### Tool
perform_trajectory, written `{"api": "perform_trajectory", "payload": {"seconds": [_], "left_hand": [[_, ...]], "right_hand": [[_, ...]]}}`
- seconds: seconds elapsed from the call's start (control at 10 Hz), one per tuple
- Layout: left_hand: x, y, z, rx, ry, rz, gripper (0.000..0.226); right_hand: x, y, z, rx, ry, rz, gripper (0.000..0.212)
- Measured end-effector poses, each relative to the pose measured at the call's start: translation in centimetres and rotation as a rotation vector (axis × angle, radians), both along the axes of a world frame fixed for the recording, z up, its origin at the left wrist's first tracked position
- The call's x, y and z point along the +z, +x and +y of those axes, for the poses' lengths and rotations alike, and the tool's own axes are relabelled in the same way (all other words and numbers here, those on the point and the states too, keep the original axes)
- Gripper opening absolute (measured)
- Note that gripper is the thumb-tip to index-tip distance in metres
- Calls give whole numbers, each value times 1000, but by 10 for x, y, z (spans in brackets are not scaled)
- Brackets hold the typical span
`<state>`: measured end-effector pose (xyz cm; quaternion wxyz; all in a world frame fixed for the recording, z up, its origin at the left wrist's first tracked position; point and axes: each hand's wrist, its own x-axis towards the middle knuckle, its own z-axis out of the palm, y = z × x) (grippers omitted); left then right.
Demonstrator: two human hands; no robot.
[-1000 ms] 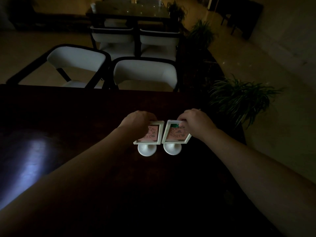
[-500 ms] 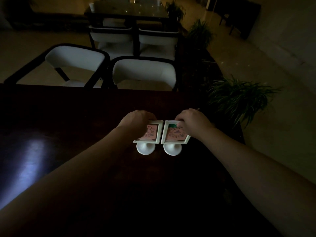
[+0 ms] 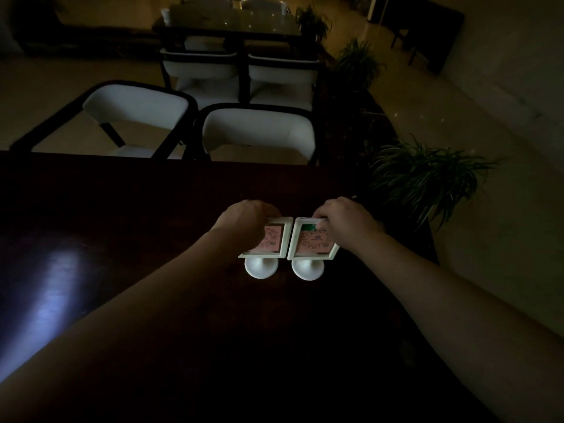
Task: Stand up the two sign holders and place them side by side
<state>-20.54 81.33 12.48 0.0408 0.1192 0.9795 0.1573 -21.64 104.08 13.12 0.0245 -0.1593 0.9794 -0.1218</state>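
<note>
Honestly, both hands, left point(image 3: 244, 219) and right point(image 3: 343, 219), are gripping the holders point(image 3: 270, 242) point(image 3: 311, 242) by their tops; I'd be letting go gently so neither tips.

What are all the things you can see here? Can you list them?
sign holders: 2, white frames with pink cards, upright on round bases, side by side mid-table; left sign holder, right sign holder
table: 1, dark wood, fills the near view
chairs: 4, white with dark frames; two at the table's far edge, left and right, two more behind
far table: 1, dark with a shiny top, at the back
plants: 3, green, along the right side; nearest
hands: 2; left hand on the left holder's top, right hand on the right holder's top
</note>
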Motion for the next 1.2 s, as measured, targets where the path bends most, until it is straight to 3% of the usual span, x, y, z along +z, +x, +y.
{"api": "perform_trajectory", "payload": {"seconds": [1.0, 1.1, 1.2], "left_hand": [[0, 1, 2, 48, 37, -34, 44], [-1, 2, 3, 55, 50, -41, 44], [-1, 1, 0, 30, 51, -43, 54]], "right_hand": [[1, -4, 1, -29, -10, -17, 23], [1, -2, 1, -36, -3, -22, 26], [2, 0, 1, -68, -22, -45, 46]]}}
